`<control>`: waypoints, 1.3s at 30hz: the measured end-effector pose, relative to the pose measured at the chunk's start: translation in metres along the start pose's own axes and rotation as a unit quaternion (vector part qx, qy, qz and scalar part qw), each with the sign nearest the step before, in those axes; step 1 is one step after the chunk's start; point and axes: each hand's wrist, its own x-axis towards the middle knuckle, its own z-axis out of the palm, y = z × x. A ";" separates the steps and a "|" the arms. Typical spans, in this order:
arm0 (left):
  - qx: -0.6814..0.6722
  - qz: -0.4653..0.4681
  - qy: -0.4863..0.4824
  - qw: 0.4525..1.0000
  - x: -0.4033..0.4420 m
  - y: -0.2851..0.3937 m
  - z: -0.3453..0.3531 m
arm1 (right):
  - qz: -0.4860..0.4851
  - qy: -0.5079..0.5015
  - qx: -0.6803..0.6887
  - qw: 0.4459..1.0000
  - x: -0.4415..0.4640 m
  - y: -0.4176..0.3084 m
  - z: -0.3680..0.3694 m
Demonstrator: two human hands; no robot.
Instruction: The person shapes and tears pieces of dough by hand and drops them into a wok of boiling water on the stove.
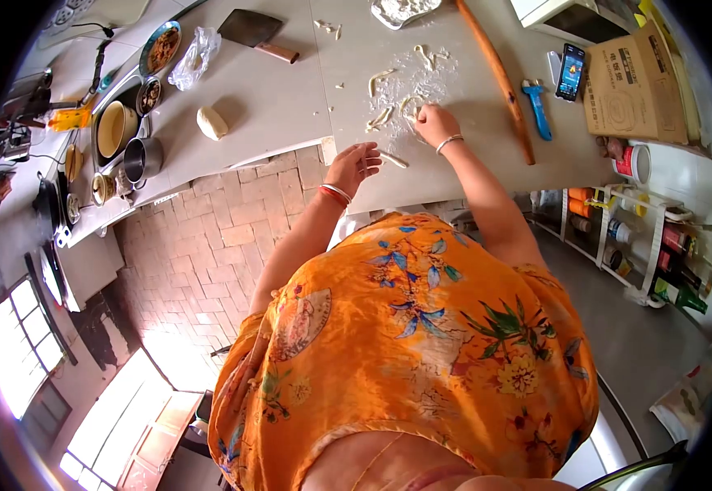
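My left hand [355, 167] is over the counter's front edge, fingers apart and empty, beside a short dough strip [394, 159]. My right hand [436, 124] is closed on a dough strip [411, 105] over the floured patch. Other twisted dough pieces [380, 119] lie just left of it, with another strip [382, 75] and a curled one [425, 56] farther back. A larger lump of dough [212, 123] sits apart on the left side of the counter [282, 98].
A long rolling pin [499, 74] and a blue peeler [537, 110] lie to the right, near a phone [570, 72] and a cardboard box [634, 86]. A cleaver [251, 29], plastic bag [195, 59] and pots [143, 159] are at the left. A flour dish [405, 10] is at the back.
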 end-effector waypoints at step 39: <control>0.044 0.225 -0.034 0.973 -0.011 0.059 0.022 | -0.188 -0.057 -0.144 0.970 0.044 -0.009 -0.010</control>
